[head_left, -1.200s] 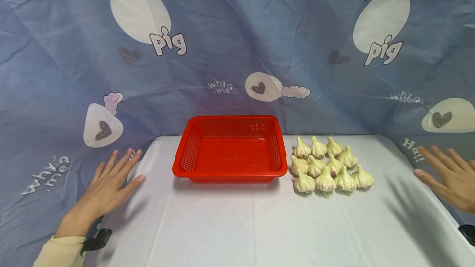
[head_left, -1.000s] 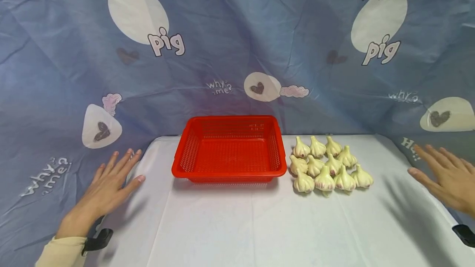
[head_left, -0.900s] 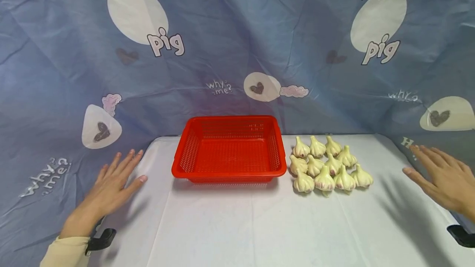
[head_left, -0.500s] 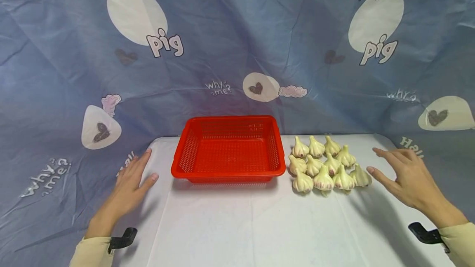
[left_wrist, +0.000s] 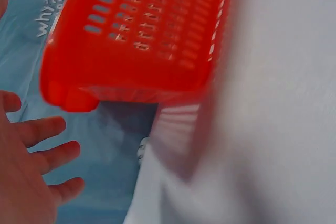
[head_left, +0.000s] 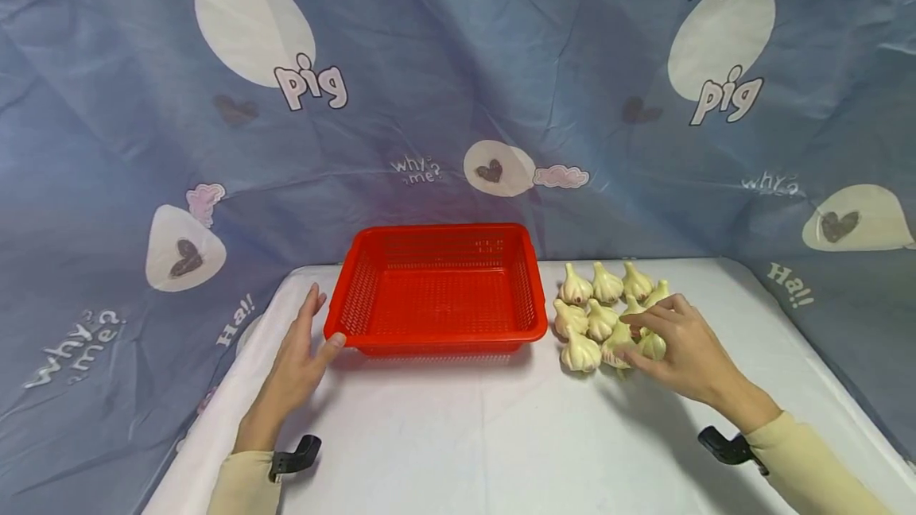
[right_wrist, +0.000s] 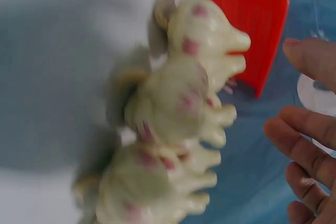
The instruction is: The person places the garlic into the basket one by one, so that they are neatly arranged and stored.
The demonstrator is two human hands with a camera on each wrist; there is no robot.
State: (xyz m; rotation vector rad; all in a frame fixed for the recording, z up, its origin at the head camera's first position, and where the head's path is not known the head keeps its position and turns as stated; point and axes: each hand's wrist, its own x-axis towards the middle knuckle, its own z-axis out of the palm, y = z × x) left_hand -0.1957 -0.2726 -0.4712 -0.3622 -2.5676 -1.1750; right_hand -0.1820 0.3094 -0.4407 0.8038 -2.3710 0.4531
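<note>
A red perforated plastic basket (head_left: 436, 340) stands on the white table, with nothing inside it. My left hand (head_left: 295, 368) is at its left side, fingers spread, thumb tip overlapping the front left corner in the head view. In the left wrist view, the fingers (left_wrist: 55, 156) are apart from the basket (left_wrist: 136, 66). Several garlic bulbs (head_left: 581, 352) lie in rows right of the basket. My right hand (head_left: 683, 352) hovers over the right-hand bulbs, hiding some, its fingers and thumb parted. The right wrist view shows a gap between these fingers (right_wrist: 294, 140) and the garlic bulbs (right_wrist: 168, 98).
The white tabletop (head_left: 487, 435) stretches in front of the basket and garlic. A blue printed cloth (head_left: 429, 102) hangs behind the table and along both sides. Each wrist carries a black strap-on device, such as the right one (head_left: 726, 445).
Both hands have moved inward from the table's sides, the left to the basket's left edge, the right over the garlic. The basket and garlic have stayed in place.
</note>
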